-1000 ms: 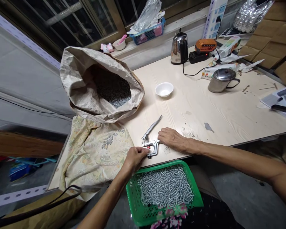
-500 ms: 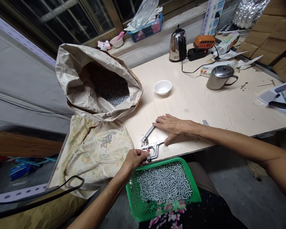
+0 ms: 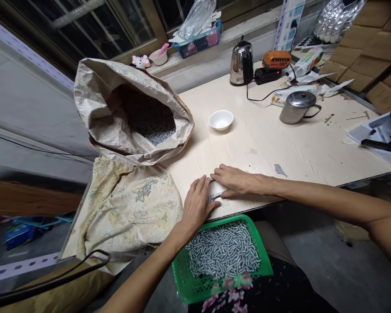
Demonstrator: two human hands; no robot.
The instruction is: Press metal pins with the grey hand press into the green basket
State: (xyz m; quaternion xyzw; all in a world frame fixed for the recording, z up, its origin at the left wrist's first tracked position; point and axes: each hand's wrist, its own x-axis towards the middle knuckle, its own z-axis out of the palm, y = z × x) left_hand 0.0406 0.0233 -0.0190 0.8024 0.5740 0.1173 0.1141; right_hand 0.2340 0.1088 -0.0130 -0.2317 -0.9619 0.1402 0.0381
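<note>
A grey metal two-handled hand tool (image 3: 216, 196) lies at the table's front edge, its head mostly hidden under my left hand (image 3: 197, 202). The left fingers lie over the head, with the thumb reaching along its near side. From the right, my right hand (image 3: 236, 180) spans the two handles, fingertips on the upper one and thumb by the lower one. Just below both hands, a green basket (image 3: 180, 282) holds many small silver ridged metal pieces (image 3: 224, 250). More such pieces (image 3: 145, 190) are scattered on a patterned cloth (image 3: 127, 226) to the left.
Behind the cloth, a large woven sack (image 3: 97, 104) gapes open with metal pieces inside. A white bowl (image 3: 220, 120) stands mid-table. Farther back are a kettle (image 3: 239, 63), an orange battery on a charger (image 3: 276, 60) and a lidded metal mug (image 3: 295, 108). Cardboard boxes (image 3: 374, 48) are stacked at right.
My left hand has gone from pinching at the tool's lower tip to covering its head. The tool's handles are closer together, and my right hand has come down slightly with the upper one.
</note>
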